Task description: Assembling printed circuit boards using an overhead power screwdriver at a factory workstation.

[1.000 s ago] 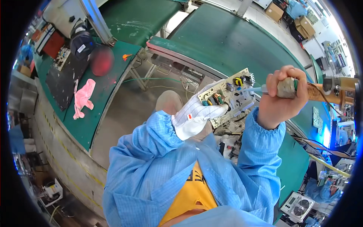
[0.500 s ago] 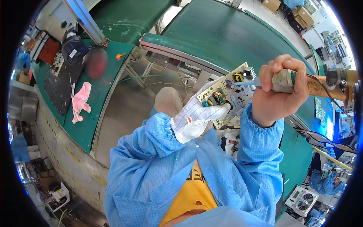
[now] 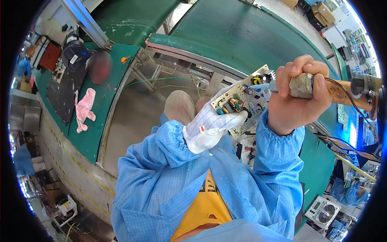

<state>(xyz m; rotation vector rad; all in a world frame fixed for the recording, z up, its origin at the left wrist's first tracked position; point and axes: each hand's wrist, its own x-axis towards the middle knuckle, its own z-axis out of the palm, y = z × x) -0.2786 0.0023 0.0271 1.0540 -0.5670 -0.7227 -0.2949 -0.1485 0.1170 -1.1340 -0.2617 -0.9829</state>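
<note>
My left hand, in a white glove with a small red arrow mark, grips a pale circuit board by its near left part, thumb across the edge. Capacitors, coils and other parts crowd the board, which is held tilted in front of me. My bare right hand is wrapped round the rough, greyish grip of a glue gun. Its pale, tapered nozzle points left over the board, the tip close to the components; whether it touches cannot be made out. A brownish hose with a thin dark cable runs off to the right.
A green conveyor belt lies beyond the board. On the left green bench are a pink cloth, a black plate and a dark device. A white fan unit stands at lower right.
The nozzle tip has shifted slightly left over the board. Both hands keep their holds, and the background has slid a little to the left.
</note>
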